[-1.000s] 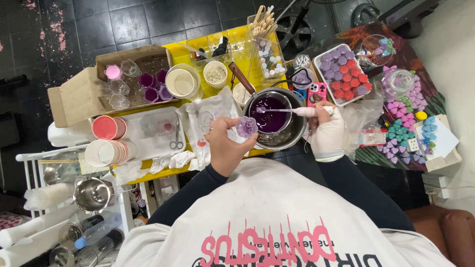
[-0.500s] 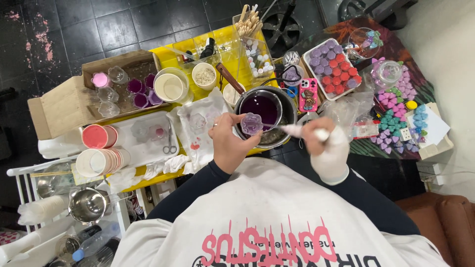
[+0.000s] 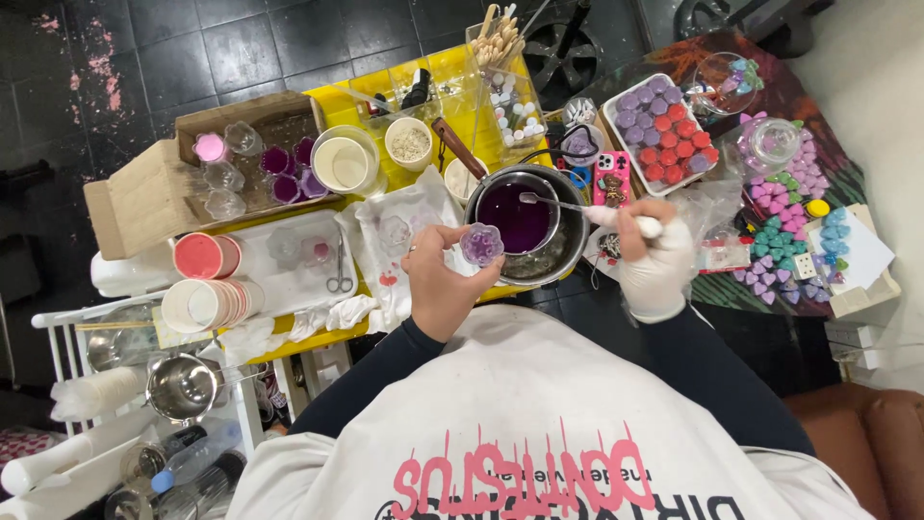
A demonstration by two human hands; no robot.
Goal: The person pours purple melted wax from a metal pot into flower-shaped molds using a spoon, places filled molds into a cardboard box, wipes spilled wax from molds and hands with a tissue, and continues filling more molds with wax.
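Two hands are busy at the middle of the frame, and I read them from above. My left hand is bare and curled shut around a small flower-shaped mould, which sits upright in the fingertips with purple filling showing in its top. My right hand, in a white glove, is closed around the handle of a spoon. The spoon's long axis runs nearly level across the frame, handle at the right, bowl at the left, and that bowl hangs over the purple liquid in the metal pot.

The mould lies just left of the pot's rim, close beside it, lower left of the spoon bowl. So the spoon tip points toward the mould, with a short gap between them; the left hand is the one at the mould, the right hand well off to its right.

Around them on the yellow bench: a cardboard box of small jars at upper left, a stack of pink cups at left, and a tray of purple and red pieces at upper right.
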